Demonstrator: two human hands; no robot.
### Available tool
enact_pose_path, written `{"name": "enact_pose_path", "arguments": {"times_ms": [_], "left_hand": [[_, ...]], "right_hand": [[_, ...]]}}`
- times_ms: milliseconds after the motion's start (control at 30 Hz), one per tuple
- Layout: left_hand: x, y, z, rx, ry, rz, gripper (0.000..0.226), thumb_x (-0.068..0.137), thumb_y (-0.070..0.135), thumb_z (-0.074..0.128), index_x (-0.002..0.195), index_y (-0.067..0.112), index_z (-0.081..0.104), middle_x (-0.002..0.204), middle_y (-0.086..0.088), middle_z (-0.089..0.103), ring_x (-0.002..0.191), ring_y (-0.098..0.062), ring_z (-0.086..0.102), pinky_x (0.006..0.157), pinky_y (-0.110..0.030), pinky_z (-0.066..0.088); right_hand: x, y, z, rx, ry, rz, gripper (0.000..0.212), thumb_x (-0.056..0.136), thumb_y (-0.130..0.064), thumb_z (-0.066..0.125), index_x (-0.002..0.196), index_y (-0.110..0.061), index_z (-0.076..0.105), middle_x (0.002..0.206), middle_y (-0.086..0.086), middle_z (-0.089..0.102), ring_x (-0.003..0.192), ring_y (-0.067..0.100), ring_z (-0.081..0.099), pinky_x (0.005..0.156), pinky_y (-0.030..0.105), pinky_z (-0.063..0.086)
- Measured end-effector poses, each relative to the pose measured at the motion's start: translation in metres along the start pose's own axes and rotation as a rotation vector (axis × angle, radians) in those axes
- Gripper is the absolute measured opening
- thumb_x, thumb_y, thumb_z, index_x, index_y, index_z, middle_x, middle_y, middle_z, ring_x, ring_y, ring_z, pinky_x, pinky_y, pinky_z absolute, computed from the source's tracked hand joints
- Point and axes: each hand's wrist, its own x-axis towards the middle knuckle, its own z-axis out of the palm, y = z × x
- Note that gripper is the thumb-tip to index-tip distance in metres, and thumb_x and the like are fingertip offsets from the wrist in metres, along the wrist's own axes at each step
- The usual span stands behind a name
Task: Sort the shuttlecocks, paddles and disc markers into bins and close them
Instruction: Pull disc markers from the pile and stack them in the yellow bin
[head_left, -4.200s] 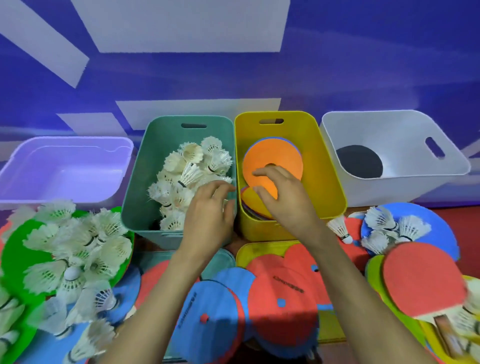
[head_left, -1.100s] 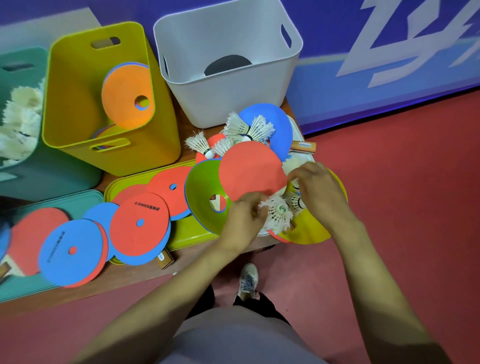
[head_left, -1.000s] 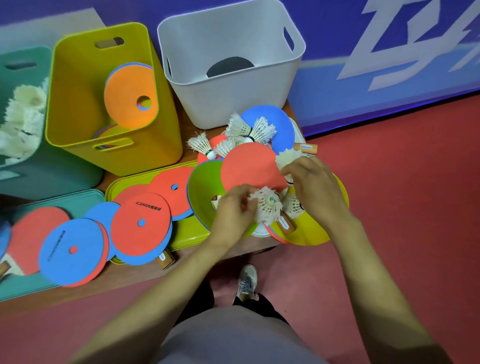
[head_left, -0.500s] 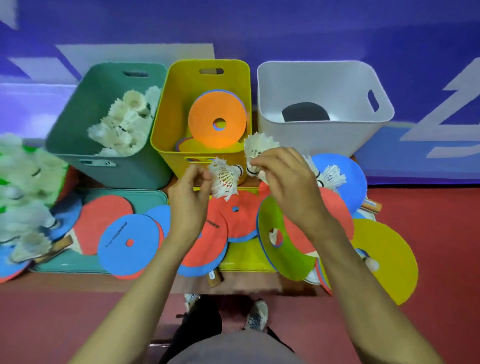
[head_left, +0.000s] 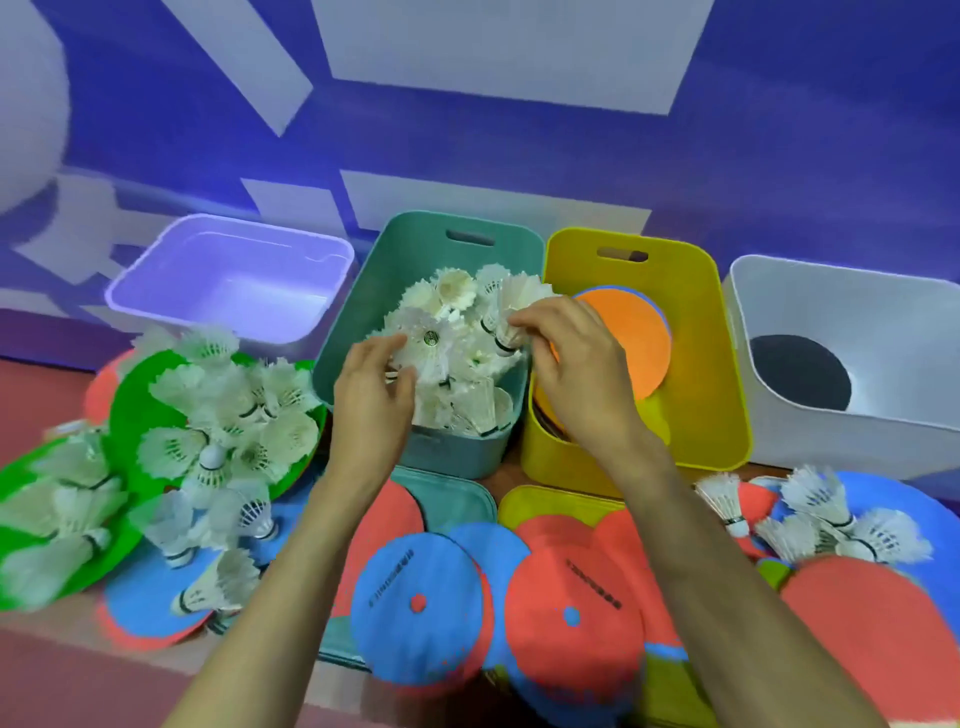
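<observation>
Both hands are over the teal bin (head_left: 358, 332), which is heaped with white shuttlecocks (head_left: 467, 395). My left hand (head_left: 371, 405) holds one shuttlecock (head_left: 428, 340) by its skirt just above the heap. My right hand (head_left: 576, 374) pinches shuttlecocks (head_left: 514, 306) near their cork ends at the bin's right side. The yellow bin (head_left: 717, 364) holds an orange disc marker (head_left: 636, 343). A black paddle (head_left: 800, 379) lies in the white bin (head_left: 841, 296).
A purple tub (head_left: 234, 275) stands at back left. Loose shuttlecocks (head_left: 223, 421) lie on green discs (head_left: 130, 400) at left, more shuttlecocks (head_left: 831, 525) at right. Red and blue discs (head_left: 421, 603) cover teal (head_left: 467, 499) and yellow lids (head_left: 550, 506) in front. A red paddle (head_left: 872, 629) lies front right.
Both hands picked shuttlecocks from the right-hand pile and carried them left to the teal bin. My view swung back over the bins.
</observation>
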Motion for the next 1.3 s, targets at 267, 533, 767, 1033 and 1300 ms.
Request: {"name": "enact_pose_path", "arguments": {"times_ms": [267,533,767,1033,1300], "left_hand": [[0.095,-0.032,0.002,0.112,-0.385,-0.077,0.064,0.092,0.012,0.054,0.148,0.01,0.024,0.155,-0.014,0.018,0.138,-0.027,0.03,0.11,-0.026,0.021],[0.106,-0.038,0.006,0.163,-0.53,-0.001,0.048,0.091,0.025,0.058,0.136,0.015,0.043,0.15,-0.008,0.027,0.137,-0.022,0.03,0.109,-0.027,0.023],[0.063,-0.002,0.026,0.158,-0.466,0.172,0.035,0.09,0.022,0.057,0.124,0.014,0.054,0.131,-0.004,0.05,0.12,-0.022,0.047,0.099,-0.031,0.035],[-0.056,0.088,0.075,-0.015,-0.357,0.465,0.024,0.088,0.027,0.052,0.105,0.015,0.064,0.103,-0.002,0.06,0.099,-0.021,0.057,0.084,-0.034,0.046],[-0.207,0.166,0.167,-0.146,-0.62,0.475,0.029,0.086,0.033,0.05,0.106,0.017,0.063,0.101,-0.002,0.057,0.096,-0.02,0.058,0.083,-0.031,0.046]], "right_hand": [[0.095,0.006,0.079,-0.141,-0.131,0.156,0.031,0.083,0.0,0.051,0.109,-0.012,0.066,0.113,0.006,0.064,0.106,0.028,0.056,0.094,0.042,0.041],[0.082,0.008,0.082,-0.19,-0.448,0.318,0.03,0.093,-0.02,0.053,0.122,-0.016,0.057,0.129,0.005,0.054,0.118,0.026,0.048,0.098,0.038,0.037],[0.039,0.011,0.033,-0.125,-0.392,0.309,0.028,0.092,-0.02,0.056,0.119,-0.016,0.059,0.125,0.003,0.056,0.118,0.024,0.047,0.097,0.035,0.036],[-0.071,0.043,-0.075,-0.144,-0.185,0.252,0.034,0.087,-0.028,0.047,0.115,-0.014,0.062,0.114,0.005,0.063,0.105,0.024,0.055,0.092,0.033,0.04],[-0.217,0.117,-0.195,-0.128,-0.142,0.433,0.035,0.087,-0.024,0.045,0.114,-0.01,0.062,0.111,0.009,0.063,0.105,0.023,0.052,0.095,0.031,0.035]]}}
